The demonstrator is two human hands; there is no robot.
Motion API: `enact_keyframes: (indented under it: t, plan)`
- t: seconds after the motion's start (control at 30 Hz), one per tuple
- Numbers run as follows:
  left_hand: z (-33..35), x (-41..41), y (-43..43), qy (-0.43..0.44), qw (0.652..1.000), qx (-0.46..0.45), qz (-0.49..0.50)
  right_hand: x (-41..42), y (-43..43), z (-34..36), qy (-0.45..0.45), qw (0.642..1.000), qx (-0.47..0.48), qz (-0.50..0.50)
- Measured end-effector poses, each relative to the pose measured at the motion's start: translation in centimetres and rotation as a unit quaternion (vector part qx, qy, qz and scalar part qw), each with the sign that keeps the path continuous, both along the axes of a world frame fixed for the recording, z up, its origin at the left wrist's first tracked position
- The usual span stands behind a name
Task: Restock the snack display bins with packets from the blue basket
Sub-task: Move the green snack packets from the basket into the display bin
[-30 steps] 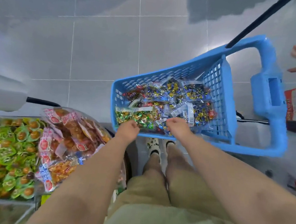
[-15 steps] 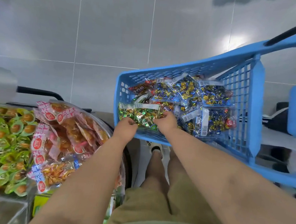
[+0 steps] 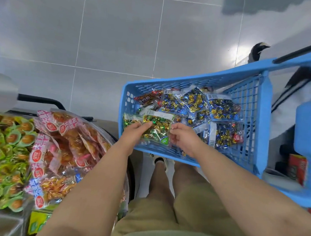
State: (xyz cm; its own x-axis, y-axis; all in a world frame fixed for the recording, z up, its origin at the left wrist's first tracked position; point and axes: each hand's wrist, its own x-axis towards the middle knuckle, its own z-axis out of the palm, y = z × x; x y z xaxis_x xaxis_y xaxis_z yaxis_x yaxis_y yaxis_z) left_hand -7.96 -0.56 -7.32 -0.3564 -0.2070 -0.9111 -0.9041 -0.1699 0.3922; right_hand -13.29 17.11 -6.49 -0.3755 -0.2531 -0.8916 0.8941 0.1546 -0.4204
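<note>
Starting big: the grey tiled floor (image 3: pixel 119 41) fills most of the view, and the blue basket (image 3: pixel 200 76) sits up close on our right, tilted toward us so the stock is easy to reach. On our left is a round display bin (image 3: pixel 106 131) heaped with pink-labelled packets (image 3: pixel 62 144), and beside it a pile of green-wrapped snacks (image 3: pixel 3 149). Both look pretty full already.

Inside the basket it's mostly blue-and-gold candy packets (image 3: pixel 221 108) on the far and right side, plus a red packet (image 3: pixel 148 99) at the back left. The one we care about is the green-and-gold candy packet (image 3: pixel 156 129), lying at the near-left corner, on top of another green one (image 3: pixel 130 119).

Our left hand (image 3: pixel 133 133) has thumb and fingertips closed on its left edge in a pinch. Our right hand (image 3: pixel 184 136) has its fingers curled in against the right edge and looks like it's pinching that side too. Two hands makes sense, since a slippery bag of loose candy would sag from one corner.

We'd call this the pick-up step: nothing lifted clear yet, and plenty left in the basket to shelve.
</note>
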Motion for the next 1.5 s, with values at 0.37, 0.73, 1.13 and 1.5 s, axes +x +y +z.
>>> enact_keyframes:
  t: [0.37,0.73,1.13,1.5]
  plan:
    - [0.5,-1.1,-0.1,0.103,0.975,-0.129,-0.151,-2.1,-0.4,-1.1,0.115,0.988,0.096,0.031]
    - [-3.0,-4.0,-2.6,-0.076,0.586,-0.399,-0.701,-2.0,0.3,-1.6,0.152,0.979,0.131,0.031]
    - [2.8,-5.0,-5.1,0.057,0.94,-0.176,-0.287,-1.6,-0.1,-0.8,0.134,0.981,0.14,0.011]
    - [5.5,-2.6,-2.8,0.118,0.987,-0.083,-0.065,-1.9,-1.4,0.6,-0.031,0.995,0.008,-0.094]
